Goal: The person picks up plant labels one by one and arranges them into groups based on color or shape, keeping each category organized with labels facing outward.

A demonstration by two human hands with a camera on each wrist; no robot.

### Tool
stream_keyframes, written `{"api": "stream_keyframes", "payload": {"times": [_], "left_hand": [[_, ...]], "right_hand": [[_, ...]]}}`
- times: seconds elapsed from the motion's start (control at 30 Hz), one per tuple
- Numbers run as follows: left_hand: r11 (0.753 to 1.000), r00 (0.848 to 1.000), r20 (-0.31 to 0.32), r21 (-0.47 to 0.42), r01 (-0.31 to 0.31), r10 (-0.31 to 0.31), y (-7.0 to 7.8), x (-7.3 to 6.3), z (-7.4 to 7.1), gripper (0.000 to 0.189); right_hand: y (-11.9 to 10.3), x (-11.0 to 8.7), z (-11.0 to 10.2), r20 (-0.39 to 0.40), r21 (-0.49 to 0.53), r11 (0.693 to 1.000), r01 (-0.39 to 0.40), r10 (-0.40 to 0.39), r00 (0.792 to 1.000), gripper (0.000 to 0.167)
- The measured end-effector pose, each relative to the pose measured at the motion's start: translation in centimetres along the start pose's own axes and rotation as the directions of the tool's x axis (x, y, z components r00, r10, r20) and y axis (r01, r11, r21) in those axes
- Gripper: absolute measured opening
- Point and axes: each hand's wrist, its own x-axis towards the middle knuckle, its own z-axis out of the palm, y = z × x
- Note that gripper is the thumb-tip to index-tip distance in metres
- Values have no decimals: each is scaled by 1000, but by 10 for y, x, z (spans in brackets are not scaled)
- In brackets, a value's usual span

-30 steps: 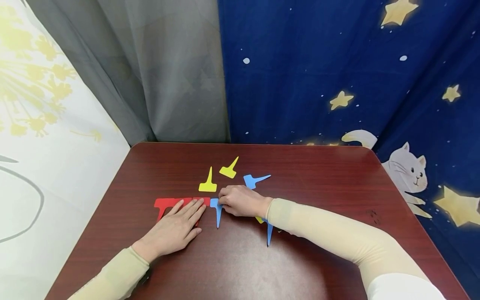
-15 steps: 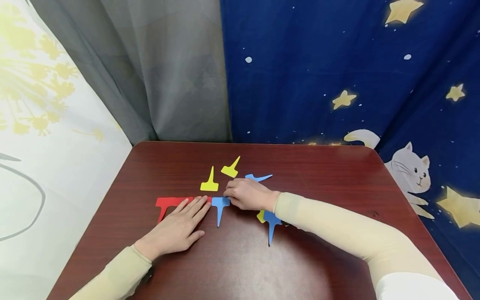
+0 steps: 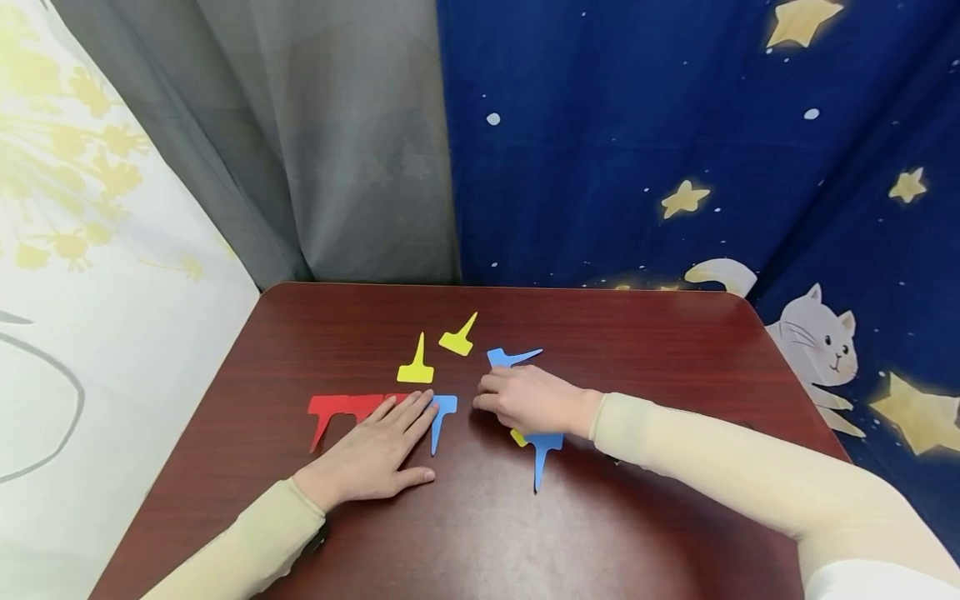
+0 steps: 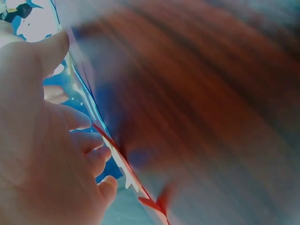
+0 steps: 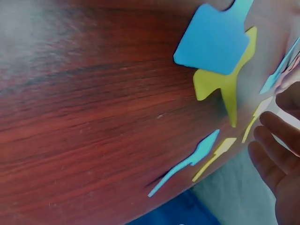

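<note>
T-shaped tags (image 3: 326,405) are laid on the counter (image 3: 645,350); red tags (image 3: 365,404) are lined up, with a row-end blue tag (image 3: 448,404) at their right. Left hand (image 3: 377,457) is laid flat, fingers straight, across the red tags and the blue one's left edge; nothing is gripped. Right hand (image 3: 531,400) is loosely curved, fingers part-open, no tag seen in it, near a loose blue tag (image 3: 545,444) lapping a yellow tag (image 5: 213,82). Row-aligning is the likely step: light pressure should be applied by the left hand, top edges matched, and the lapped pair separated without dragging. No container is seen.
</note>
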Motion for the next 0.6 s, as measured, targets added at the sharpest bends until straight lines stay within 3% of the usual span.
{"api": "stream_keyframes", "payload": {"times": [0.23, 0.43, 0.6], "left_hand": [[1000, 1000, 11, 5, 1, -1, 1, 4, -1, 93], [1000, 1000, 7, 0, -15, 15, 2, 7, -2, 92], [1000, 1000, 24, 1, -11, 11, 0, 3, 0, 93]], "right_hand": [[-16, -25, -8, 21, -51, 997, 58, -57, 998, 39], [-23, -55, -6, 13, -12, 997, 78, -78, 997, 41], [-27, -74, 0, -14, -51, 987, 155, -156, 988, 39]]}}
